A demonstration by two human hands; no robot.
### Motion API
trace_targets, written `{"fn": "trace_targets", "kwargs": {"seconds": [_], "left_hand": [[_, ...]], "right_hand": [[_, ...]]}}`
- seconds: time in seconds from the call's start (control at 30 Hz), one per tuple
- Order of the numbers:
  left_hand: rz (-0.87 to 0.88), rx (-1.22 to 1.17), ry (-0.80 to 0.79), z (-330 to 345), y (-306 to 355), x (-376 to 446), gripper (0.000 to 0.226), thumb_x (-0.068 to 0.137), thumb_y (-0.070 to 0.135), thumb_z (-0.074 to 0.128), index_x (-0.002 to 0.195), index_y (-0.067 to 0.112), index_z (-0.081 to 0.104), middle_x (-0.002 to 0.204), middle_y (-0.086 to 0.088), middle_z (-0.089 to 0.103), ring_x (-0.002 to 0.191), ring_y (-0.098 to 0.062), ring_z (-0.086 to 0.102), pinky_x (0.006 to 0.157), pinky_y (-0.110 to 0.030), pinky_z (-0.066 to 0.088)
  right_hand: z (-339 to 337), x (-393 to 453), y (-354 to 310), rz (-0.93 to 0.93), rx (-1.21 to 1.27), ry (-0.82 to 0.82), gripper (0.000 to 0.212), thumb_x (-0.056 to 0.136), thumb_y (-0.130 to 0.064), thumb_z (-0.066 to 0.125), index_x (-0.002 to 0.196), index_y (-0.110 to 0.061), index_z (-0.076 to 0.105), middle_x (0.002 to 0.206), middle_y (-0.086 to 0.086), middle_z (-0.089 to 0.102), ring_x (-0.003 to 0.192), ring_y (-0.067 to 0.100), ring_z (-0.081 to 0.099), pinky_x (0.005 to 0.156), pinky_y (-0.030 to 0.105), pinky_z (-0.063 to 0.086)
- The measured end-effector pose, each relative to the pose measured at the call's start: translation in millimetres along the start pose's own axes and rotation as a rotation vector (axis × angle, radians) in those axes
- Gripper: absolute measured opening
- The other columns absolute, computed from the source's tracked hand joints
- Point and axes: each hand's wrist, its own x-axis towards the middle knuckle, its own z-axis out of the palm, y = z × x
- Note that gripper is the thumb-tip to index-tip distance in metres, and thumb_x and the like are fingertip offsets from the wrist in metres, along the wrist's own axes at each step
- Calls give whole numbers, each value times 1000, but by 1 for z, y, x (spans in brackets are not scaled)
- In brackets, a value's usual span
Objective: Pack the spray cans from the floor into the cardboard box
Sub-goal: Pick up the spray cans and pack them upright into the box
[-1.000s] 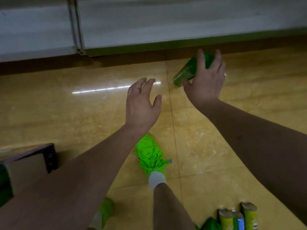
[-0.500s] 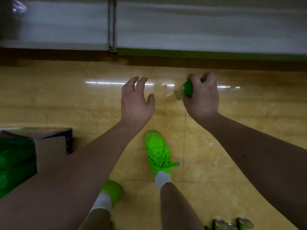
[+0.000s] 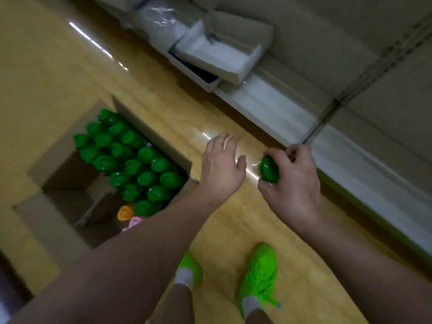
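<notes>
Right hand (image 3: 292,183) now has its grip closed around a green spray can (image 3: 269,170), cap end facing the camera; a second ago that hand was only reaching for the can as it lay on the floor (image 3: 58,66) by the wall, and half a second ago the fingers had just wrapped it. The can is off the floor and held in the air, to the right of the cardboard box (image 3: 168,148), not yet over the opening. Left hand (image 3: 222,167) carries nothing, fingers spread, palm down, just beside the box's near right corner. The view has swung: the box, earlier only a sliver at the left edge, is now in full sight. Inside, green-capped cans (image 3: 140,169) stand upright in tight rows along the right side of the box; an orange cap (image 3: 125,212) and a pink cap (image 3: 135,222) sit at the near end of those rows. The left part of the box shows bare cardboard bottom. Judgement: pickup is done, transfer is under way; free space remains left of the packed rows for this can.
</notes>
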Motion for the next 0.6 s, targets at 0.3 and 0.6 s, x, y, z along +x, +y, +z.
{"fn": "trace_targets", "kwargs": {"seconds": [0.3, 0.6], "left_hand": [[-292, 33, 214, -166, -147, -17, 51, 91, 29, 63, 138, 12, 52, 143, -14, 47, 133, -32, 39, 110, -48, 37], [-624, 2, 330, -259, -298, -84, 53, 88, 28, 65, 138, 13, 53, 142, -12, 49, 133, -31, 40, 111, -46, 37]], "right_hand": [[2, 52, -212, -368, 24, -99, 56, 80, -32, 76, 131, -30, 53, 123, 0, 33, 110, 13, 39, 82, 27, 47], [91, 40, -395, -568, 50, -289, 63, 79, -38, 75, 136, -31, 50, 127, 0, 32, 117, 16, 41, 92, 34, 50]]}}
